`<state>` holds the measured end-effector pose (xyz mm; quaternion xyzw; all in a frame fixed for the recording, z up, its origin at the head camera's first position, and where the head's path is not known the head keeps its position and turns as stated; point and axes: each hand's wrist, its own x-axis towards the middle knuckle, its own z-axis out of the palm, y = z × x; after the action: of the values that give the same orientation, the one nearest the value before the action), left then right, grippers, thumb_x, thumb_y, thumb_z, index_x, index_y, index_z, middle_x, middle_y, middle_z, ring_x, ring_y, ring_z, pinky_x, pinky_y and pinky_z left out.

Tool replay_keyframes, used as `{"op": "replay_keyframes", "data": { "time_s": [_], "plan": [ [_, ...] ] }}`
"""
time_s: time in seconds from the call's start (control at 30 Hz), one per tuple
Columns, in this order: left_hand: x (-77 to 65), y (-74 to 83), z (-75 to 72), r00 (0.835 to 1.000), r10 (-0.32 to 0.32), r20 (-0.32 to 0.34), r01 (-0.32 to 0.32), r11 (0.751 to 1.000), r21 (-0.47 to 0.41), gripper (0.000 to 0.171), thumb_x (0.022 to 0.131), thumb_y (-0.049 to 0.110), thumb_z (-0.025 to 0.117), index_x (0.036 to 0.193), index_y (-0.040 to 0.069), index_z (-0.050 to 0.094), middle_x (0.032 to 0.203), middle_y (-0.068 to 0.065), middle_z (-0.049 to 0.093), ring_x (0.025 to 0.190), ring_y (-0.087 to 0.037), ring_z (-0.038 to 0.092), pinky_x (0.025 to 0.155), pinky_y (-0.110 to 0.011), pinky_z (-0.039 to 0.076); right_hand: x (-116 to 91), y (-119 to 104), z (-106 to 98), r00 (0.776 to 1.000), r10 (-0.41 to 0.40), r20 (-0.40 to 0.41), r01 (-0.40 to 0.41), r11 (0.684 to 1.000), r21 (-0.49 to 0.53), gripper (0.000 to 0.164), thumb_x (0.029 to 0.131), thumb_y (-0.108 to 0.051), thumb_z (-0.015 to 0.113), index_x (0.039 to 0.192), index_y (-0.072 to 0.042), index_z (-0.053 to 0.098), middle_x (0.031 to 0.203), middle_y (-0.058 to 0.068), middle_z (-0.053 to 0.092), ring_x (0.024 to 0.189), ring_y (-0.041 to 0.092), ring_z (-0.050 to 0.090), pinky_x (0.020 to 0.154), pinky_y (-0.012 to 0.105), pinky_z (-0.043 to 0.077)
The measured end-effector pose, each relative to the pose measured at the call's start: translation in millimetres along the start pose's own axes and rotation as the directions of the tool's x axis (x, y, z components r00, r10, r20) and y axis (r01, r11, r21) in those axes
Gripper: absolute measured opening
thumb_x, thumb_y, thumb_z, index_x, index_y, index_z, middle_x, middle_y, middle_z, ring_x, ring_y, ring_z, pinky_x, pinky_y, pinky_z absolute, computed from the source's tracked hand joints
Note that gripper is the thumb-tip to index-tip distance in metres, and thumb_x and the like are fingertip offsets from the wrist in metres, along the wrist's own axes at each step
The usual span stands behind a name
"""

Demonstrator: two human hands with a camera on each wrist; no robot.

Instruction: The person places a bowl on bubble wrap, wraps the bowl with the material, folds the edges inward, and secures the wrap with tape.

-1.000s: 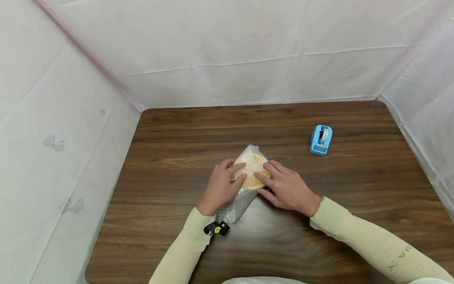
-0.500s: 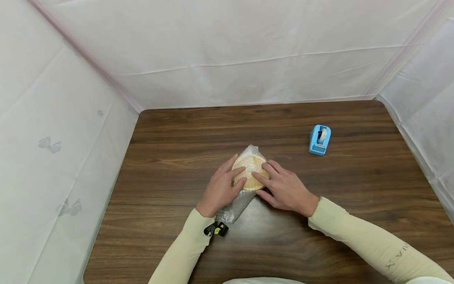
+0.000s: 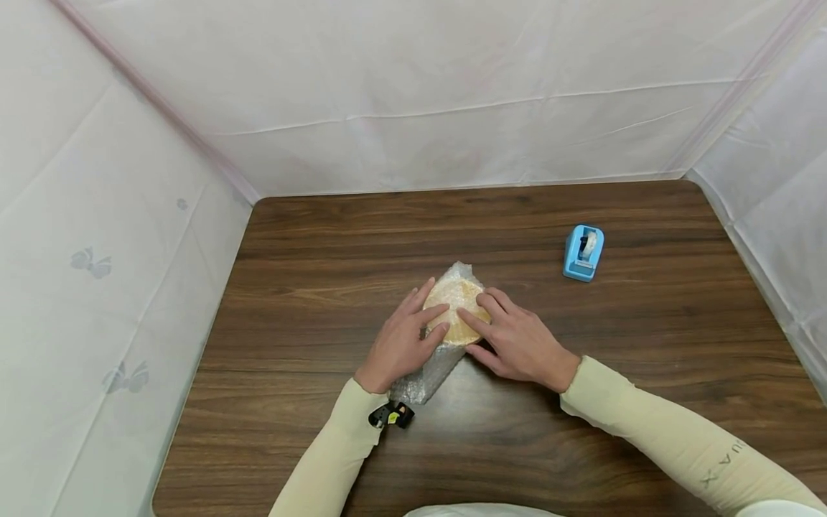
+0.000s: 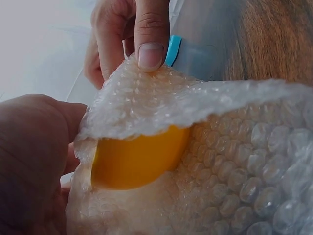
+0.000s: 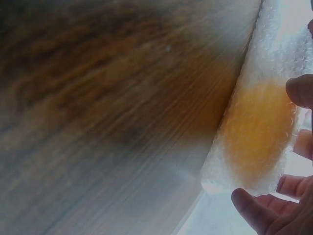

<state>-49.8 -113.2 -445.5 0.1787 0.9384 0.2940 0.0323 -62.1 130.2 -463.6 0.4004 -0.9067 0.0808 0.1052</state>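
On the table lies a strip of clear bubble wrap (image 3: 425, 380), folded over a smooth round yellow thing (image 3: 464, 332). Its exact kind cannot be told. In the left wrist view, glossy yellow (image 4: 134, 161) shows under the wrap's raised flap (image 4: 142, 110). My left hand (image 3: 399, 346) grips the left side of the bundle, thumb and forefinger on top. From the right, my right hand (image 3: 525, 341) holds the wrap with fingertips on top and the thumb at the near edge. The right wrist view shows its fingers around the wrapped yellow shape (image 5: 257, 134).
A blue tape dispenser (image 3: 583, 253) stands on the brown wooden table (image 3: 310, 244), to the right and behind the bundle. White sheeting (image 3: 413, 115) hangs along the back and both sides. A black device (image 3: 391, 415) sits on the left wrist.
My left hand's fingers have spread farther along the far left edge of the round thing. The right hand and bundle have barely moved.
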Motion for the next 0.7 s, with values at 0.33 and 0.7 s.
{"op": "replay_keyframes", "data": {
  "time_s": [0.33,0.7],
  "plan": [
    [0.4,-2.8,-4.6,0.997,-0.019,0.07,0.026,0.995,-0.098,0.045,0.105,0.038,0.06,0.146,0.019,0.062,0.174,-0.002,0.026,0.158,-0.038,0.03,0.121,-0.062,0.036,1.4,0.1,0.7,1.0,0.013,0.028,-0.013,1.0,-0.003,0.058,0.098,-0.053,0.064,0.145,-0.019,0.063,0.135,0.015,0.055,0.128,0.033,0.051,0.09,0.043,0.06],
    [-32.7,-23.6,-16.7,0.963,-0.262,0.058,0.267,0.913,-0.308,0.068,0.102,0.041,0.067,0.159,0.013,0.043,0.151,-0.015,0.057,0.136,-0.036,0.057,0.107,-0.059,0.05,1.2,-0.1,4.1,0.999,0.015,0.034,-0.015,1.0,0.01,0.058,0.099,-0.053,0.064,0.144,-0.017,0.063,0.135,0.016,0.055,0.128,0.032,0.05,0.093,0.042,0.059]
  ]
}}
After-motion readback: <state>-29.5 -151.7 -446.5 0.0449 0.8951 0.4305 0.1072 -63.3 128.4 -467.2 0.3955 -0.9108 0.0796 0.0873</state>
